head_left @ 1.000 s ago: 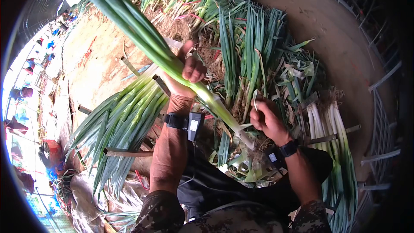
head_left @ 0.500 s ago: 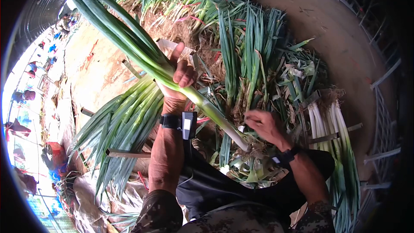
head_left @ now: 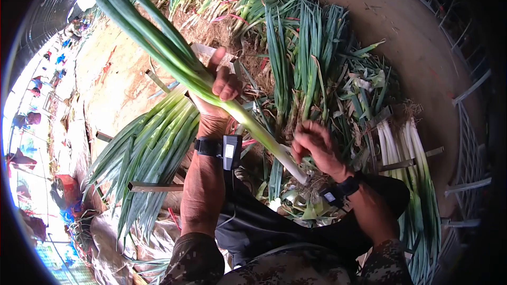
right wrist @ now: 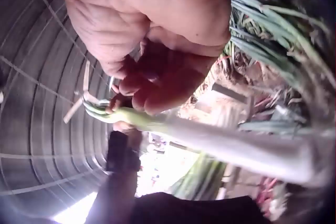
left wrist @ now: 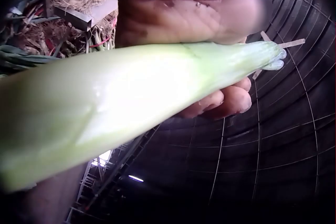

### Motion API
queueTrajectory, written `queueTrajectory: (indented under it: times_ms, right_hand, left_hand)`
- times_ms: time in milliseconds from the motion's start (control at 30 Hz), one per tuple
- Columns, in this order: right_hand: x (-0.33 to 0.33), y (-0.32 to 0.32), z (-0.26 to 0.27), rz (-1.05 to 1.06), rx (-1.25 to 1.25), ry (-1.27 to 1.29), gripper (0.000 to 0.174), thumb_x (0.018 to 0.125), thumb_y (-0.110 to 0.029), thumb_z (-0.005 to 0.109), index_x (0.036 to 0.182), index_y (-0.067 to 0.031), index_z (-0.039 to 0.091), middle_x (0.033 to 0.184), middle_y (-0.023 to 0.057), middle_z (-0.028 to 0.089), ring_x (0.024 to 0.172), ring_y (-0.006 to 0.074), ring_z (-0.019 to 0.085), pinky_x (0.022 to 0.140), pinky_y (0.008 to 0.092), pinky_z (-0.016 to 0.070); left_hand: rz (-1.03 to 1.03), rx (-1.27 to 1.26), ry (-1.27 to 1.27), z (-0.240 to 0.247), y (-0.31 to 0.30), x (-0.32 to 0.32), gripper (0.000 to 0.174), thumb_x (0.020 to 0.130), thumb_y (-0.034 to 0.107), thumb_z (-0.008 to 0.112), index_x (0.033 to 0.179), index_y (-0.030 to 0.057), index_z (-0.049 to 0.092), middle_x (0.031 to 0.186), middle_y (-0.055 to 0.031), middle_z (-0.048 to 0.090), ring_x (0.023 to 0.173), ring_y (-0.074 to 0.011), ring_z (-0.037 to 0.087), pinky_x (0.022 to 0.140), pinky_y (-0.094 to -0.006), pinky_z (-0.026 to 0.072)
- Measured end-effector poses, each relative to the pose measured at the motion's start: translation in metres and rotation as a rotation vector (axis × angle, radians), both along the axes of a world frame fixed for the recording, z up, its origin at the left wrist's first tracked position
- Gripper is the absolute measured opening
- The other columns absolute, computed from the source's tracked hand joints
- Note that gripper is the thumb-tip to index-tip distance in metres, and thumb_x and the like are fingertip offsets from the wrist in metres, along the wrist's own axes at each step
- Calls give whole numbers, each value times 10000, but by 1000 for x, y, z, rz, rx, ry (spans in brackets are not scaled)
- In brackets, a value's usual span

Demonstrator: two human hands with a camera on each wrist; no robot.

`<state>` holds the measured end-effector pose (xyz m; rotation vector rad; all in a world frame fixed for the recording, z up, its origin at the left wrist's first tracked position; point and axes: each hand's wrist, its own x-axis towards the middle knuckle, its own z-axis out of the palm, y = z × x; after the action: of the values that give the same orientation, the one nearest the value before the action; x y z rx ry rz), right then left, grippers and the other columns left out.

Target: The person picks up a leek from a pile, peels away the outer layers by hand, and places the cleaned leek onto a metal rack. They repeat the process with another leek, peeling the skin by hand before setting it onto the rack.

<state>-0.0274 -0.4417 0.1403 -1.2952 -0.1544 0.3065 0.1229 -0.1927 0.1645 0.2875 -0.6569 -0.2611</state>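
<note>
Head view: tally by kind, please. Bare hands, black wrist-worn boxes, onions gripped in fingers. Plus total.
Bare hands: 2 (left hand, right hand)
Black wrist-worn boxes: 2 (left box, right box)
Gripped green onion: 1
Total: 5

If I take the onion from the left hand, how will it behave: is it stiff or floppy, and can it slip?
The onion would probably feel stiff along its pale shaft, which runs straight below the left hand. Its long leaves may flop somewhat, since they curve near the far end. The skin looks smooth and shiny, so it might slip.
</note>
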Motion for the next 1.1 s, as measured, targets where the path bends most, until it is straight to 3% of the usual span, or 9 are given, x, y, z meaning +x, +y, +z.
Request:
queueTrajectory:
  times_ms: [100,167,267,367,467,567,667,900,1100]
  right_hand:
    - [-19,-33,-15,82,-329,22,144,931,-144,617,940,-2,595,715,13,635,611,61,579,554,235,474]
    - [-32,-61,-37,122,-535,117,178,882,-176,669,904,-4,629,703,56,658,607,148,630,577,297,496]
    - [-45,-112,-101,142,-1137,-164,222,823,-221,710,885,-13,662,739,116,684,680,276,678,622,369,515]
    - [-47,-125,-110,93,-1345,-89,280,776,-266,744,940,-42,701,834,150,699,800,344,689,689,408,523]
    - [-38,-128,-104,63,-1187,-55,319,793,-254,748,1028,-42,708,887,160,709,826,326,699,727,405,533]
    - [-35,-87,-77,-78,-755,-18,353,814,-236,740,1110,-47,702,962,171,708,854,327,699,767,401,539]
    - [-32,-48,-44,-95,-812,-548,284,835,-209,721,1056,-32,697,952,166,696,836,321,691,751,396,541]
    - [-33,-42,-63,46,-1006,-409,216,823,-207,740,908,-22,667,857,133,662,785,313,677,708,395,535]
    - [-32,-35,-63,-79,-754,-440,226,814,-179,761,941,-35,640,911,114,656,803,292,668,701,379,531]
  left_hand:
    - [-21,-46,-20,-3,16,7,802,975,618,409,1411,-55,447,581,34,399,462,-96,431,449,-239,380]
    - [67,-9,13,-3,26,7,781,979,599,418,1405,-54,456,582,38,400,479,-95,438,470,-241,366]
    - [109,2,15,-5,38,10,760,984,585,417,1387,-57,475,579,37,384,481,-101,416,498,-248,358]
    - [117,11,-17,-6,45,11,750,992,577,400,1375,-62,490,568,39,367,491,-104,414,513,-249,351]
    - [111,9,-9,-6,48,13,733,1004,557,380,1378,-64,485,571,38,373,493,-106,415,515,-253,352]
    - [138,32,-29,-8,48,13,726,1007,552,372,1374,-63,490,577,37,370,502,-106,410,523,-256,352]
    - [156,43,-13,-8,46,14,735,1003,560,370,1378,-61,485,583,39,362,513,-103,392,530,-252,347]
    - [202,52,11,-8,47,11,746,996,573,373,1376,-58,487,583,40,356,508,-103,364,526,-257,330]
    - [211,44,53,-4,47,10,743,988,582,387,1350,-55,513,571,42,347,493,-101,353,513,-252,322]
